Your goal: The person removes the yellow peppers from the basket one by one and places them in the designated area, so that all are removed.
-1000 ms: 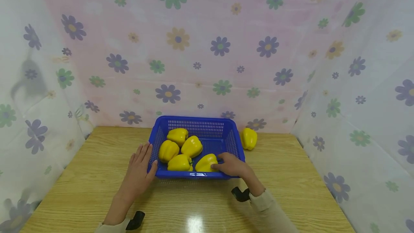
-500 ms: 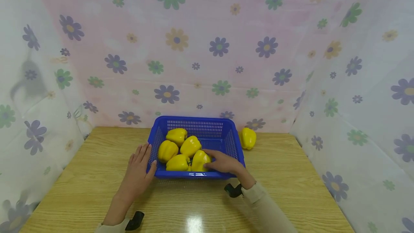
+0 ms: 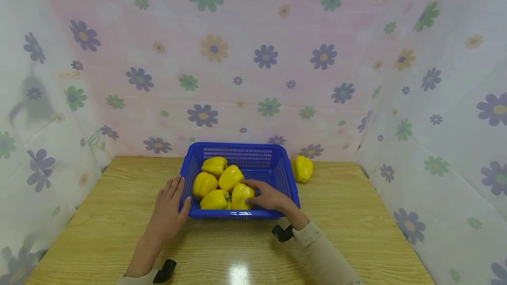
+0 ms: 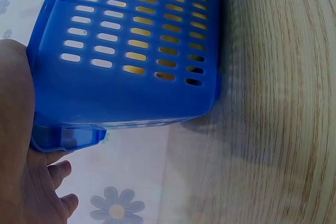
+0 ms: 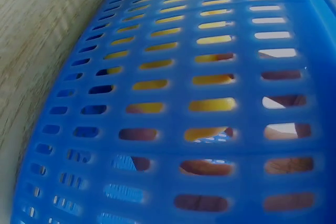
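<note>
A blue plastic basket [image 3: 190,213] stands on the table with several yellow bell peppers inside. My right hand [image 3: 273,198] reaches over its front rim and grips one bell pepper [image 3: 240,197] near the front wall, thumb and fingers on its right side. That pepper sits close against another bell pepper [image 3: 215,200] to its left. My left hand [image 3: 168,208] rests with extended fingers along the left rim. In the left wrist view, the left hand [image 4: 13,129] lies at the basket's edge. Through the slots in the right wrist view, the right hand [image 5: 202,203] shows only in pieces.
One more yellow bell pepper [image 3: 303,169] lies on the wooden table [image 3: 336,214], just outside the basket's right wall. Flowered cloth [image 3: 245,100] hangs behind the table and along both sides.
My right hand has moved left inside the basket with the bell pepper, which has turned more upright and come up against its neighbours. The left hand stays on the rim.
</note>
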{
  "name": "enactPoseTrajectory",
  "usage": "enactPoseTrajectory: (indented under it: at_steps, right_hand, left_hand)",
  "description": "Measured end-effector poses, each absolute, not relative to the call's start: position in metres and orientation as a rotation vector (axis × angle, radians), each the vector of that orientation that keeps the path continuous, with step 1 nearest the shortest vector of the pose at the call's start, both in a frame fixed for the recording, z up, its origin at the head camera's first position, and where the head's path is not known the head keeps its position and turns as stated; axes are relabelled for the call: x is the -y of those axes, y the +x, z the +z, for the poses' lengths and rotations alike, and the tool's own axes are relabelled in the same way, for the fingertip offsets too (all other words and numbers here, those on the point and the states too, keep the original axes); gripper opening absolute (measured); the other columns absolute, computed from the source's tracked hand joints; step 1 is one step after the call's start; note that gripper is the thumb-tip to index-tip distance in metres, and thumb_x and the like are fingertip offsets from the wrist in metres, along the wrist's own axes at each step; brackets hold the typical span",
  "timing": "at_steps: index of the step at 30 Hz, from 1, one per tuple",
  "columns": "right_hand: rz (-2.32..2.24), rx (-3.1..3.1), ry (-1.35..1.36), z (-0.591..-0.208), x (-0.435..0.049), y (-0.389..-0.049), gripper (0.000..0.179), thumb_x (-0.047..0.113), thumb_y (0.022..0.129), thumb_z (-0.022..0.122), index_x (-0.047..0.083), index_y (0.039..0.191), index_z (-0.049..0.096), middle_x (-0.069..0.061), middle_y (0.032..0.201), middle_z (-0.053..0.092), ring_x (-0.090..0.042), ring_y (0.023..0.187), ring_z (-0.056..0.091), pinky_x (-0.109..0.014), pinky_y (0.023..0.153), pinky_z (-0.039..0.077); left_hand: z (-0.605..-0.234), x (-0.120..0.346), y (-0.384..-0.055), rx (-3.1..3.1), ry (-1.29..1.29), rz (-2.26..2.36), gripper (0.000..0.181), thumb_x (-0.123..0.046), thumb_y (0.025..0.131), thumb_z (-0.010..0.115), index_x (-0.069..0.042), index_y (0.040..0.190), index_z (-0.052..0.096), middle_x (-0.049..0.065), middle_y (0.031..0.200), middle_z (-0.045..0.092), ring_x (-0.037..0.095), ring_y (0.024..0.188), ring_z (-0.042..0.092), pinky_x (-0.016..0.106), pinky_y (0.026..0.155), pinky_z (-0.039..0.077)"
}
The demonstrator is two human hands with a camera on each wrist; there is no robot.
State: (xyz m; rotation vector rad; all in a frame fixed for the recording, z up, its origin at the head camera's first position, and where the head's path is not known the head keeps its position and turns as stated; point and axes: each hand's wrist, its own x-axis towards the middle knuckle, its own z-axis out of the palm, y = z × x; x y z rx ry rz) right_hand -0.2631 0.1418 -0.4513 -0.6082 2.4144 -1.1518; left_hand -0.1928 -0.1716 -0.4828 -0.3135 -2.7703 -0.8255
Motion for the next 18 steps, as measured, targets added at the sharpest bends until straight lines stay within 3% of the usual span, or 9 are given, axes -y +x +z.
enactPoseTrajectory:
  at_steps: [5, 9, 14, 18]
  right_hand:
    - [-1.220, -2.436, -0.538, -0.4537, -0.1440, -0.2638, 0.072, 0.019, 0.095, 0.072, 0.006, 0.157, 0.036, -0.025, 0.155, 0.042, -0.041, 0.134, 0.049, -0.058, 0.107, 0.045]
    - [-1.235, -2.460, -0.460, -0.4540, -0.1455, -0.2636, 0.078, 0.023, 0.093, 0.076, 0.003, 0.156, 0.035, -0.027, 0.149, 0.046, -0.040, 0.130, 0.052, -0.057, 0.104, 0.047]
    - [-1.281, -2.504, -0.389, -0.4535, -0.1455, -0.2634, 0.065, 0.019, 0.091, 0.077, 0.001, 0.145, 0.046, -0.023, 0.145, 0.051, -0.039, 0.131, 0.052, -0.057, 0.108, 0.046]
    - [-1.340, -2.501, -0.382, -0.4542, -0.1458, -0.2643, 0.055, 0.012, 0.090, 0.077, 0.002, 0.138, 0.053, -0.020, 0.144, 0.052, -0.036, 0.124, 0.055, -0.052, 0.103, 0.051]
  left_hand:
    - [-0.4832, 0.1715, -0.1926, 2.771, -0.314, -0.823, 0.064, -0.023, 0.106, 0.050, 0.008, 0.157, 0.027, 0.028, 0.164, 0.024, 0.048, 0.153, 0.015, 0.069, 0.119, 0.014]
    - [-0.4828, 0.1716, -0.1924, 2.773, -0.314, -0.823, 0.064, -0.026, 0.107, 0.048, 0.007, 0.157, 0.027, 0.028, 0.164, 0.024, 0.048, 0.153, 0.015, 0.069, 0.119, 0.014]
    - [-0.4822, 0.1714, -0.1924, 2.772, -0.311, -0.819, 0.064, -0.026, 0.107, 0.049, 0.007, 0.157, 0.028, 0.027, 0.164, 0.025, 0.049, 0.153, 0.016, 0.069, 0.119, 0.014]
    - [-0.4824, 0.1719, -0.1928, 2.775, -0.307, -0.831, 0.064, -0.025, 0.106, 0.050, 0.007, 0.157, 0.027, 0.027, 0.164, 0.024, 0.049, 0.153, 0.015, 0.069, 0.119, 0.014]
